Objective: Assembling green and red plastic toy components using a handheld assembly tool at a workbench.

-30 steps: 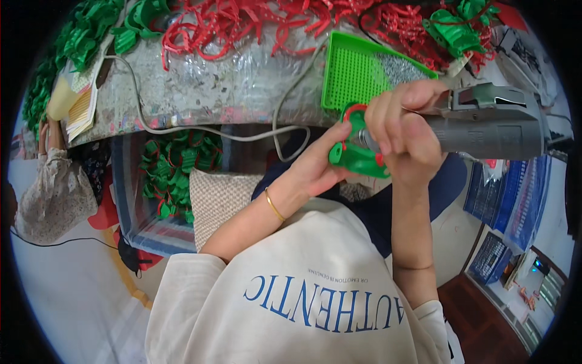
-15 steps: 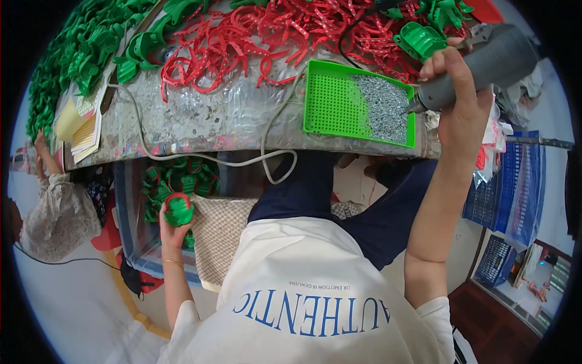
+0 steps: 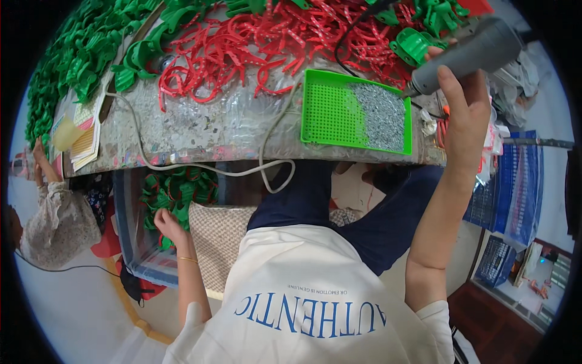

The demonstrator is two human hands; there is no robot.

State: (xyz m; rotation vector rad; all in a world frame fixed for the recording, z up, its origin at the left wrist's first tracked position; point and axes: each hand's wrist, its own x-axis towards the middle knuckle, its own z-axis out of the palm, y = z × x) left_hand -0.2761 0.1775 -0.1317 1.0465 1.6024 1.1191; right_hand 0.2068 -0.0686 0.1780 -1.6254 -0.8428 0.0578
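My right hand [image 3: 464, 103] grips a grey electric screwdriver [image 3: 470, 56] above the right end of a bright green tray [image 3: 327, 115]. The driver's tip points down-left at the heap of small silver screws [image 3: 382, 115] in the tray's right part. My left hand [image 3: 170, 227] hangs at the near side of a blue-grey bin [image 3: 128, 242], with no part visible in it and its fingers loosely bent. Inside the bin lie several green plastic parts with red straps [image 3: 182, 191]; the hand is just in front of them.
Red straps [image 3: 242, 51] are heaped along the table's far side, green parts [image 3: 79, 54] at the far left. A pale cable [image 3: 200, 164] loops over the table edge. At left another person's sleeve [image 3: 60, 218] shows. Blue crates [image 3: 503, 194] stand at right.
My left hand has let go of the green part with a red strap over the bin. My right hand has shifted slightly left with the screwdriver, its tip now nearer the screws.
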